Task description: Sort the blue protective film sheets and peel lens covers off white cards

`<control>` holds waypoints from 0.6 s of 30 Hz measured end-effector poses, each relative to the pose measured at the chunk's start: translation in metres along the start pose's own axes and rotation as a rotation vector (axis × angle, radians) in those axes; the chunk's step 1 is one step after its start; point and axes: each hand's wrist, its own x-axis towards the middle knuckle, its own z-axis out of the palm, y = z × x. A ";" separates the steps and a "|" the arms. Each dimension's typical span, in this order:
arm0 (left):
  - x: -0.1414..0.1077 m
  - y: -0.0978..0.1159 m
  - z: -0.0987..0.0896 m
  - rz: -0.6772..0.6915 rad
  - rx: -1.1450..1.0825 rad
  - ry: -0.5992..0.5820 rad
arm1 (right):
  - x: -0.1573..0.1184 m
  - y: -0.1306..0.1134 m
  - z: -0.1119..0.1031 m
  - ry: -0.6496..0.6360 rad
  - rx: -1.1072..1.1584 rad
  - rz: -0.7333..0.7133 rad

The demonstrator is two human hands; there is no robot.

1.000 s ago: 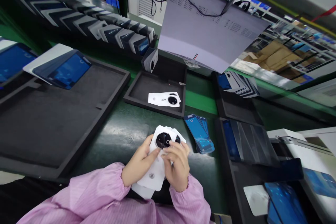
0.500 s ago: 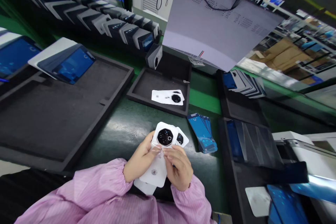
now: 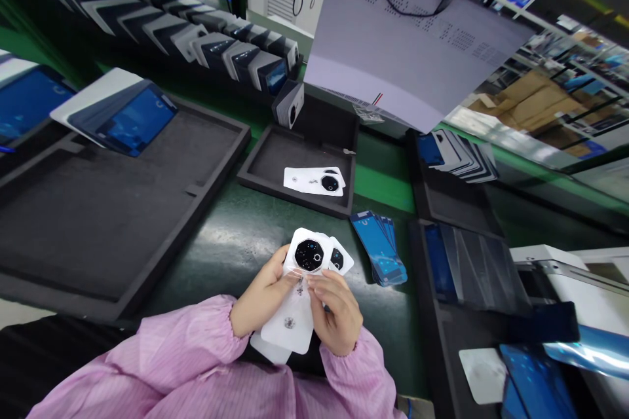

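A white phone back panel (image 3: 289, 322) with a black octagonal camera area lies face up between my hands. My left hand (image 3: 263, 294) grips its left edge, thumb on the front. My right hand (image 3: 337, 311) is closed over the panel's middle, its fingertips pinched together at what looks like a thin clear film (image 3: 295, 273); the film's extent is hard to see. Beneath are a second white panel (image 3: 272, 347), sticking out at the bottom, and another (image 3: 345, 260), whose camera corner shows at upper right.
Blue-filmed sheets (image 3: 378, 249) lie fanned on the green bench (image 3: 221, 242) to the right. Ahead, a dark tray (image 3: 270, 190) holds white panels (image 3: 309, 181). A larger black tray (image 3: 196, 209) stands left; a black rack (image 3: 427, 314) with sheets stands right. A grey metal panel (image 3: 393, 59) hangs overhead.
Both hands stay almost in place on the panel. The right fingers have shifted slightly, and the glint of the clear film looks smaller. Nothing else has visibly moved.
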 end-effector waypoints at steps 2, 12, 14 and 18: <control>0.000 0.000 0.000 -0.001 0.001 0.004 | 0.001 0.000 0.000 0.007 0.003 0.001; -0.001 0.002 0.001 -0.006 0.014 -0.005 | 0.001 0.000 -0.002 0.002 -0.041 -0.008; -0.001 0.002 0.002 -0.003 0.017 -0.001 | 0.001 0.000 -0.002 0.000 -0.050 -0.009; -0.001 0.002 0.003 -0.004 0.032 0.015 | 0.002 -0.001 -0.003 0.006 -0.065 0.002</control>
